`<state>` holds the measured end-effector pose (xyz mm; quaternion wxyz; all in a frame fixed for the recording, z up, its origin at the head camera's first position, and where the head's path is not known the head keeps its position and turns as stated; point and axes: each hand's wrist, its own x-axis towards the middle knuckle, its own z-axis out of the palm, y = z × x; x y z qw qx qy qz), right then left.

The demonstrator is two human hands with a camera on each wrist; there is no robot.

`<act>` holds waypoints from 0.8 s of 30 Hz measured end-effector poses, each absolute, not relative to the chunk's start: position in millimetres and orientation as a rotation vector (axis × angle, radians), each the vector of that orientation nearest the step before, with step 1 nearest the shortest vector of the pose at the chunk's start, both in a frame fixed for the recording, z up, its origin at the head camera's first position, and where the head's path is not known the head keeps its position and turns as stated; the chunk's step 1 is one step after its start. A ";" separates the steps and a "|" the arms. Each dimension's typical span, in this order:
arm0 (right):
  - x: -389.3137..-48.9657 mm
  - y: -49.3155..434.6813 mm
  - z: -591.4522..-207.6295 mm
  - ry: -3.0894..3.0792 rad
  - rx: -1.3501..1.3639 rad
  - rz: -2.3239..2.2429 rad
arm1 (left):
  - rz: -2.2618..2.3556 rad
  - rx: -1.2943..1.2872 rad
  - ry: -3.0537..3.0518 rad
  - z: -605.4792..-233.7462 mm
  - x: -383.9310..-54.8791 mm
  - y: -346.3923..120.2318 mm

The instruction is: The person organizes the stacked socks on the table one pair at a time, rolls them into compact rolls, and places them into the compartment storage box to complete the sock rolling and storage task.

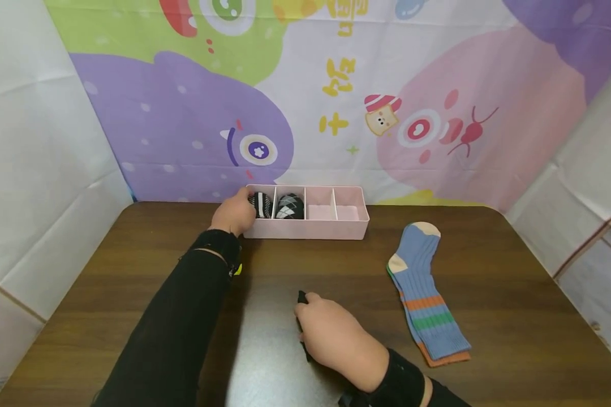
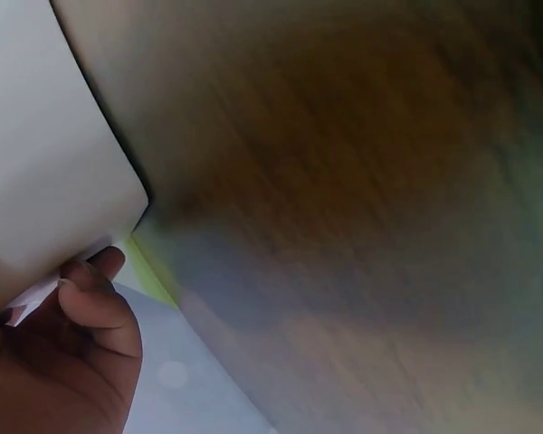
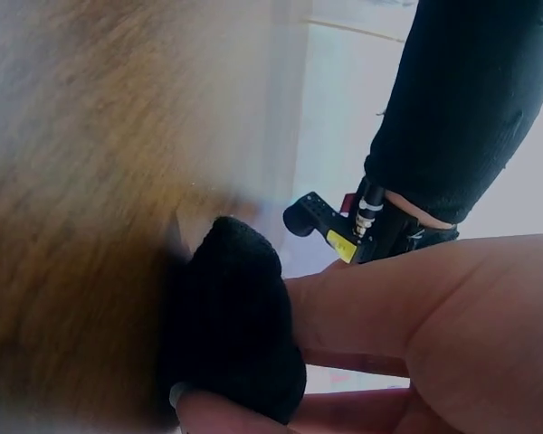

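A pink divided box (image 1: 305, 229) stands against the back cloth. My left hand (image 1: 233, 213) grips its left end, fingers over the rim. In the left wrist view, the thumb and fingers (image 2: 100, 307) curl at the box's end wall (image 2: 68, 154). A black-and-white striped rolled sock (image 1: 262, 204) fills the leftmost compartment, and a black, grey and white diamond-patterned rolled sock (image 1: 290, 207) lies in the one beside it. Close over the table front, my right hand (image 1: 333, 333) holds a bunched black sock (image 3: 235, 316) between thumb and fingers; the hand hides most of it in the head view.
On the table's right side lies a pair of blue socks (image 1: 427, 294) with orange and green stripes and cream heel and toe. The brown wooden table (image 1: 514, 305) reaches back to a printed cartoon cloth (image 1: 331, 152). White sheets (image 1: 46, 141) hang at both sides.
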<state>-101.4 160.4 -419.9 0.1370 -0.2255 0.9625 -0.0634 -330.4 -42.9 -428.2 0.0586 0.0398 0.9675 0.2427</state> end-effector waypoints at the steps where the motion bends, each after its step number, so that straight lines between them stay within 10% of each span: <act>1: -101.5 160.4 -419.5 2.786 -0.662 -0.176 | 0.735 0.119 2.935 -428.3 -330.0 -42.8; 24: -166.4 186.4 -380.4 3.039 -0.567 -0.518 | 0.652 0.075 2.918 -422.6 -328.7 -39.5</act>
